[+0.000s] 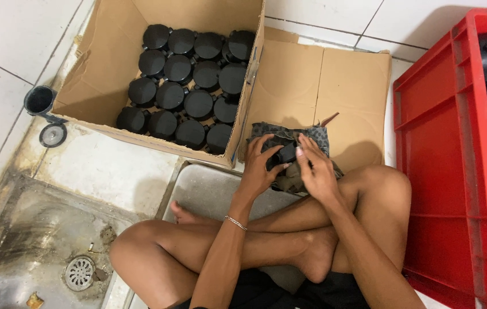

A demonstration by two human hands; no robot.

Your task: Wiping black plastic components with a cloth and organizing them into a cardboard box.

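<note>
Seated cross-legged on the floor, I grasp a black round part in my left hand while my right hand presses a grey cloth around it, the cardboard box of finished parts at ten o'clock. Best wiped with a firm grip, turning steadily.

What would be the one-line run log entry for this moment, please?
left hand: holds black round part | right hand: on grey cloth | cardboard box: black parts in rows
</note>
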